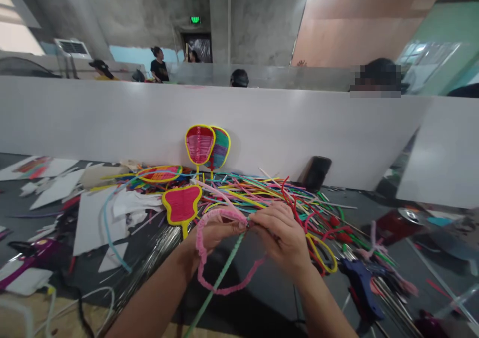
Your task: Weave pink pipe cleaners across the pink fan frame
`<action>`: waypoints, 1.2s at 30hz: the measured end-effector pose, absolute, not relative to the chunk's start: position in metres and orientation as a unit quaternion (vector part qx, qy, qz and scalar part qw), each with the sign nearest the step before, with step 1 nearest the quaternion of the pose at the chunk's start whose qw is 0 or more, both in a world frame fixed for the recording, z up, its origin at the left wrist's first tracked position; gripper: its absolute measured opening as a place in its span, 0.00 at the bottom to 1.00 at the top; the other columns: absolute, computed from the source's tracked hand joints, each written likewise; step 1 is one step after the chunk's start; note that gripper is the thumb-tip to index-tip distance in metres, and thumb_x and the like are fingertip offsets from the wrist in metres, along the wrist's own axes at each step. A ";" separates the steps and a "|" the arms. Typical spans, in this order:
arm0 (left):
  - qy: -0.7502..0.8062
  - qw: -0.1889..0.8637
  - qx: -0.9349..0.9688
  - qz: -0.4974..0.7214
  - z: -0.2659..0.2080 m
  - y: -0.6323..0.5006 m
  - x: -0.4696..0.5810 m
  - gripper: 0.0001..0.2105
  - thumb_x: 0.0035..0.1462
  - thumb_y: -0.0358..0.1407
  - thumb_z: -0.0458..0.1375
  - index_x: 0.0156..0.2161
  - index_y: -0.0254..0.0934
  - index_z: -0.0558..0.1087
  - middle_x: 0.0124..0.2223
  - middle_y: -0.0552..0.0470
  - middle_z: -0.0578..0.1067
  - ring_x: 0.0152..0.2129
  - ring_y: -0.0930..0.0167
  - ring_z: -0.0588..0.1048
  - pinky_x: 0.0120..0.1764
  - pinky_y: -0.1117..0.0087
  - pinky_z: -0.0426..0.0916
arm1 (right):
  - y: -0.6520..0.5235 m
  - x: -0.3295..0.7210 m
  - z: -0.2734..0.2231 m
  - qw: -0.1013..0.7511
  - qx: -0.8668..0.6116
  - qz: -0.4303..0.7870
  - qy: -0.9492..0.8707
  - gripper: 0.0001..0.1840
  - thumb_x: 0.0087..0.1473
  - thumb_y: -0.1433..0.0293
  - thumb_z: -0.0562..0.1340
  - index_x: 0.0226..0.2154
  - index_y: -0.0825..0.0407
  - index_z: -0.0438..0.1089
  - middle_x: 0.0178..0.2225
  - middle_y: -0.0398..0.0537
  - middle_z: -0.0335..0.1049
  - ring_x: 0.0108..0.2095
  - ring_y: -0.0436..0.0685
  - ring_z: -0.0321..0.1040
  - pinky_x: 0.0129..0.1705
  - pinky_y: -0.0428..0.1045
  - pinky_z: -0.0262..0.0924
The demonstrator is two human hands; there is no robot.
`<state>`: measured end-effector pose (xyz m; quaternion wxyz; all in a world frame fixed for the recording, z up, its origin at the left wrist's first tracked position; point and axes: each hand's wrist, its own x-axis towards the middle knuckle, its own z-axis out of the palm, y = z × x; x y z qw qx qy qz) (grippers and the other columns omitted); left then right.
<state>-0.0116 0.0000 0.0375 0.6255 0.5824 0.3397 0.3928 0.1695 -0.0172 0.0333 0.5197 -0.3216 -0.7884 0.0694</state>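
Note:
My left hand [214, 234] pinches a pink pipe-cleaner loop [225, 291] with thumb and fingers near the middle of the view. The loop is wavy and hangs around those fingers, its lower edge above the dark table. My right hand [280, 236] is closed at the same spot, fingertips pressed on the joint where a pale green pipe-cleaner stem [220, 277] meets the loop. That stem slants down to the left, crossing the loop's lower edge. Fingers partly cover the joint. Behind my left hand lies a small pink fan shape with a yellow rim [182, 204].
Loose coloured pipe cleaners [239, 191] are heaped behind my hands. Two fan shapes [200, 146] lean on the white partition [112, 118]. A black phone [317, 173], red can [398, 226] and blue-handled tool [361, 288] are right; a purple glue gun [37, 258] is left.

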 end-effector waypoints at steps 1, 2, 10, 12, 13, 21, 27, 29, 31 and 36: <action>0.337 0.623 0.586 0.393 0.037 0.001 -0.011 0.13 0.46 0.43 0.64 0.25 0.32 0.75 0.27 0.51 0.72 0.29 0.70 0.68 0.36 0.68 0.64 | -0.016 0.169 0.032 0.521 -0.319 0.073 -0.788 0.09 0.54 0.73 0.61 0.38 0.44 0.71 0.31 0.44 0.75 0.34 0.55 0.70 0.43 0.55 0.57; 0.335 0.624 0.586 0.394 0.036 0.003 -0.011 0.13 0.45 0.43 0.64 0.25 0.32 0.75 0.26 0.51 0.72 0.28 0.71 0.67 0.36 0.69 0.64 | -0.014 0.170 0.031 0.522 -0.317 0.076 -0.788 0.10 0.54 0.73 0.61 0.39 0.44 0.71 0.31 0.44 0.75 0.34 0.55 0.70 0.42 0.55 0.57; 0.331 0.645 0.570 0.388 0.028 0.011 -0.006 0.15 0.46 0.45 0.64 0.27 0.32 0.77 0.24 0.52 0.73 0.24 0.74 0.68 0.29 0.73 0.62 | -0.012 0.171 0.028 0.509 -0.344 0.068 -0.786 0.18 0.53 0.72 0.62 0.47 0.44 0.68 0.42 0.49 0.73 0.44 0.58 0.67 0.46 0.57 0.59; 0.334 0.637 0.581 0.381 0.025 0.012 -0.005 0.15 0.47 0.45 0.63 0.28 0.32 0.77 0.24 0.52 0.73 0.24 0.73 0.68 0.29 0.73 0.61 | -0.012 0.172 0.028 0.505 -0.340 0.077 -0.790 0.16 0.54 0.72 0.61 0.47 0.44 0.68 0.43 0.50 0.72 0.45 0.58 0.67 0.46 0.56 0.60; 0.335 0.637 0.584 0.376 0.024 0.012 -0.005 0.15 0.47 0.45 0.63 0.28 0.32 0.77 0.24 0.53 0.72 0.24 0.73 0.68 0.29 0.73 0.61 | -0.012 0.172 0.028 0.502 -0.337 0.086 -0.792 0.15 0.54 0.72 0.61 0.45 0.44 0.68 0.42 0.50 0.72 0.44 0.58 0.67 0.45 0.56 0.61; 0.337 0.648 0.582 0.356 0.033 0.007 -0.009 0.18 0.48 0.49 0.61 0.27 0.32 0.74 0.24 0.54 0.70 0.23 0.74 0.66 0.29 0.72 0.61 | -0.011 0.174 0.031 0.506 -0.314 0.136 -0.791 0.11 0.54 0.74 0.61 0.39 0.44 0.72 0.35 0.46 0.75 0.39 0.56 0.70 0.42 0.54 0.63; 0.381 0.601 0.592 0.379 0.030 0.006 -0.004 0.18 0.49 0.49 0.60 0.27 0.33 0.73 0.26 0.52 0.72 0.25 0.72 0.67 0.30 0.71 0.64 | -0.009 0.175 0.030 0.508 -0.315 0.155 -0.786 0.08 0.54 0.73 0.61 0.37 0.45 0.72 0.34 0.46 0.75 0.38 0.56 0.71 0.42 0.54 0.63; 0.373 0.601 0.590 0.389 0.029 0.005 -0.003 0.16 0.49 0.47 0.59 0.28 0.33 0.73 0.27 0.52 0.73 0.26 0.72 0.68 0.33 0.71 0.65 | -0.008 0.176 0.028 0.510 -0.310 0.160 -0.786 0.09 0.54 0.74 0.62 0.37 0.45 0.72 0.35 0.46 0.75 0.38 0.55 0.71 0.42 0.54 0.63; 0.372 0.594 0.595 0.393 0.028 0.004 -0.003 0.15 0.51 0.46 0.59 0.28 0.33 0.73 0.27 0.52 0.73 0.27 0.72 0.68 0.34 0.71 0.66 | -0.007 0.177 0.027 0.512 -0.304 0.158 -0.788 0.09 0.54 0.74 0.61 0.36 0.45 0.72 0.35 0.46 0.76 0.37 0.55 0.71 0.43 0.54 0.62; 0.393 0.559 0.617 0.391 0.027 0.004 -0.002 0.15 0.52 0.46 0.58 0.27 0.33 0.74 0.26 0.53 0.74 0.27 0.71 0.70 0.35 0.70 0.66 | -0.006 0.178 0.027 0.514 -0.296 0.141 -0.793 0.08 0.55 0.75 0.59 0.31 0.46 0.72 0.34 0.44 0.76 0.35 0.54 0.72 0.45 0.55 0.60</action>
